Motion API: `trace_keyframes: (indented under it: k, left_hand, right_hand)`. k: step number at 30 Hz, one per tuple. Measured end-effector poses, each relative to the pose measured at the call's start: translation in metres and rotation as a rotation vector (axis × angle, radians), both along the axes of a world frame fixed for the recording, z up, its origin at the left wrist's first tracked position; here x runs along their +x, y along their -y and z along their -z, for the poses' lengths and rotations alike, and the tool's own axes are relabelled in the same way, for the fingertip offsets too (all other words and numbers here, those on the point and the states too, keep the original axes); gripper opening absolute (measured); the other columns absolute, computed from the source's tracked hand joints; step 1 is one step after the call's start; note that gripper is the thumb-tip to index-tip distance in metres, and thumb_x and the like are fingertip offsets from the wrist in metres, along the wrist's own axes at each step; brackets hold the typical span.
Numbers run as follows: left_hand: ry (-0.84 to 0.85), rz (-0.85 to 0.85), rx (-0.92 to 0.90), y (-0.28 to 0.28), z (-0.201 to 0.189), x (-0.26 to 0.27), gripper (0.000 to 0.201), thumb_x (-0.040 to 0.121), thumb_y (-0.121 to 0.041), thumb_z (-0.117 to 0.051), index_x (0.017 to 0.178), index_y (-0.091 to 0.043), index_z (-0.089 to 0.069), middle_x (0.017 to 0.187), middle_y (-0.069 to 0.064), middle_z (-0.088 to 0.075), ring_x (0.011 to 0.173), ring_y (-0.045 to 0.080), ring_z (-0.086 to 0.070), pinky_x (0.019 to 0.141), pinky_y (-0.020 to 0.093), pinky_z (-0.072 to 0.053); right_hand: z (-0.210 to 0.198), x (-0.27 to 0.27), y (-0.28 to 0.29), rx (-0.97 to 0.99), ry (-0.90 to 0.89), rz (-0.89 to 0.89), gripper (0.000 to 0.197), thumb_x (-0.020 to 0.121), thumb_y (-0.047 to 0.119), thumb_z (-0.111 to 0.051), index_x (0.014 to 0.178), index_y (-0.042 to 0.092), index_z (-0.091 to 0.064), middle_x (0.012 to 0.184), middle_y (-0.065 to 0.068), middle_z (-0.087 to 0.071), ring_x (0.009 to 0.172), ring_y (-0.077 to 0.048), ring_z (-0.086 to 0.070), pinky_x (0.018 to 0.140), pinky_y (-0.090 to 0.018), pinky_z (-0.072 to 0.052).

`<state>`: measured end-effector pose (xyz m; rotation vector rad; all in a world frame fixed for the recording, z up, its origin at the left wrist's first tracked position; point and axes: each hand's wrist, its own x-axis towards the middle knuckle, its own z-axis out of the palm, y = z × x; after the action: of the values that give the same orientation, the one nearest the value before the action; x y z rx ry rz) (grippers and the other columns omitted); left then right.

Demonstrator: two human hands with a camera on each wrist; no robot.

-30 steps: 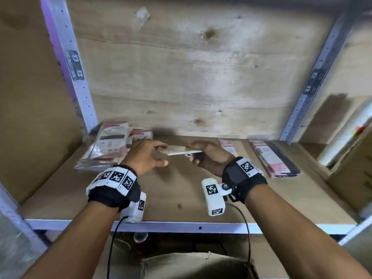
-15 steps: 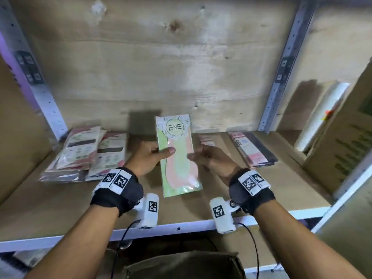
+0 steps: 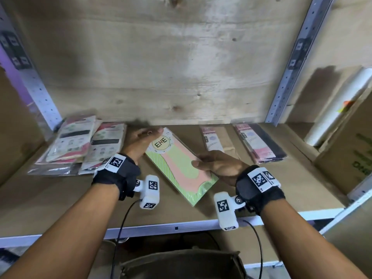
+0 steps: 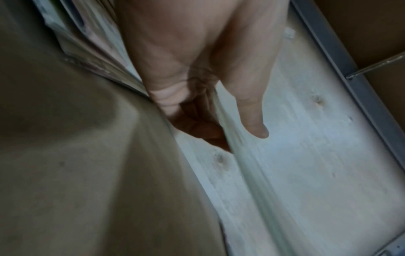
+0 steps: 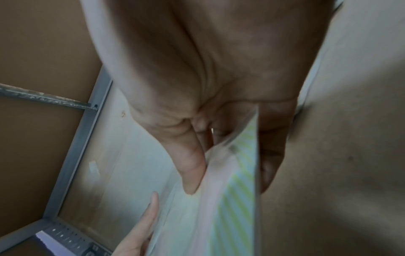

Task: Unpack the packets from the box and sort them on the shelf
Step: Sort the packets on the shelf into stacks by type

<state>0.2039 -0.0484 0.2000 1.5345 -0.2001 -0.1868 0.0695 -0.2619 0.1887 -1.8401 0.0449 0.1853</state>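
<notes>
A flat packet (image 3: 179,166) with green stripes, a pink shape and an "ENE" label lies diagonally, low over the middle of the wooden shelf (image 3: 60,198). My right hand (image 3: 217,164) grips its right edge, thumb on top and fingers underneath; the right wrist view shows the packet (image 5: 232,199) pinched this way. My left hand (image 3: 145,137) lies with straight fingers along the packet's far left edge. In the left wrist view the thumb is extended beside the thin packet edge (image 4: 232,147). I cannot tell whether the packet touches the board.
Two overlapping piles of packets (image 3: 68,146) (image 3: 104,148) lie at the shelf's left. Two more packets (image 3: 215,139) (image 3: 259,143) lie at the right. Further right are a cardboard box (image 3: 350,154) and a white roll (image 3: 338,109). A brown box (image 3: 181,264) sits below the shelf edge.
The packet went from edge-on, to upright facing me, to tilted down and diagonal near the shelf board. My left thumb has come off its front.
</notes>
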Motion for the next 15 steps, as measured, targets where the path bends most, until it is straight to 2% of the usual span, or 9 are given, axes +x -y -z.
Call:
trace_keyframes:
  k: [1,2,4,7,8,10,12,14,15]
  left_hand:
    - [0.033,0.004,0.038,-0.002,0.002,0.001,0.036,0.08,-0.03,-0.079,0.108,-0.007,-0.073,0.095,0.004,-0.076,0.081,0.012,-0.07,0.07,0.017,-0.053]
    - [0.055,0.01,0.08,-0.004,0.005,0.002,0.034,0.081,-0.031,-0.078,0.104,-0.006,-0.075,0.091,0.004,-0.077,0.08,0.015,-0.07,0.068,0.018,-0.053]
    - [0.084,0.013,0.161,-0.007,0.011,0.005,0.032,0.081,-0.033,-0.078,0.098,-0.006,-0.076,0.091,0.009,-0.077,0.077,0.017,-0.069,0.069,0.023,-0.052]
    - [0.093,-0.046,0.214,-0.011,0.017,0.012,0.026,0.083,-0.039,-0.075,0.087,-0.014,-0.077,0.091,0.009,-0.077,0.08,0.02,-0.072,0.078,0.032,-0.056]
    - [0.081,-0.088,0.217,-0.013,0.017,0.015,0.025,0.083,-0.042,-0.074,0.082,-0.017,-0.076,0.09,0.008,-0.077,0.085,0.024,-0.073,0.081,0.035,-0.055]
    - [0.049,-0.146,0.218,-0.019,0.015,0.02,0.029,0.085,-0.045,-0.071,0.076,-0.018,-0.074,0.087,0.007,-0.076,0.092,0.03,-0.072,0.078,0.035,-0.053]
    - [0.016,-0.148,0.211,-0.023,0.015,0.023,0.033,0.087,-0.046,-0.068,0.079,-0.015,-0.075,0.089,0.01,-0.076,0.094,0.034,-0.071,0.079,0.038,-0.054]
    - [-0.023,-0.123,0.199,-0.025,0.015,0.023,0.037,0.089,-0.047,-0.065,0.093,-0.012,-0.077,0.092,0.013,-0.076,0.092,0.034,-0.072,0.085,0.045,-0.056]
    - [-0.044,-0.112,0.176,-0.026,0.015,0.022,0.04,0.091,-0.047,-0.062,0.099,-0.011,-0.077,0.092,0.012,-0.076,0.088,0.031,-0.073,0.081,0.042,-0.059]
  right_hand:
    - [0.0,0.0,0.0,-0.03,-0.008,-0.002,0.038,0.094,0.022,-0.066,0.119,-0.006,-0.063,0.121,-0.042,-0.056,0.104,-0.059,-0.057,0.101,-0.065,-0.041]
    - [0.0,-0.001,0.0,-0.05,-0.011,0.012,0.038,0.092,0.024,-0.068,0.118,-0.003,-0.065,0.117,-0.039,-0.061,0.096,-0.055,-0.059,0.095,-0.058,-0.047]
    - [-0.001,-0.002,-0.001,-0.064,-0.018,0.043,0.036,0.087,0.029,-0.074,0.114,0.004,-0.07,0.109,-0.033,-0.067,0.088,-0.036,-0.06,0.084,-0.042,-0.045]
    - [-0.001,-0.006,0.001,-0.111,-0.055,0.023,0.033,0.083,0.032,-0.078,0.107,0.01,-0.073,0.105,-0.008,-0.076,0.095,-0.019,-0.069,0.089,-0.031,-0.048]
    - [-0.001,-0.008,0.002,-0.101,-0.08,-0.004,0.03,0.083,0.03,-0.078,0.106,0.01,-0.073,0.104,-0.004,-0.076,0.093,-0.019,-0.069,0.087,-0.031,-0.05]
    - [-0.002,-0.011,0.004,-0.046,-0.127,-0.054,0.03,0.083,0.027,-0.078,0.105,0.008,-0.072,0.104,-0.006,-0.075,0.084,-0.023,-0.07,0.076,-0.027,-0.057]
    - [-0.006,-0.016,0.004,-0.024,-0.14,-0.069,0.03,0.078,0.034,-0.079,0.099,0.014,-0.073,0.097,-0.001,-0.076,0.068,-0.017,-0.072,0.059,-0.016,-0.054]
    - [-0.01,-0.019,0.005,-0.001,-0.144,-0.06,0.024,0.076,0.036,-0.078,0.093,0.02,-0.073,0.093,0.002,-0.076,0.062,-0.013,-0.072,0.052,-0.013,-0.05]
    - [-0.011,-0.02,0.007,0.018,-0.144,-0.052,0.018,0.078,0.032,-0.078,0.091,0.021,-0.073,0.091,0.002,-0.076,0.061,-0.013,-0.071,0.051,-0.013,-0.049]
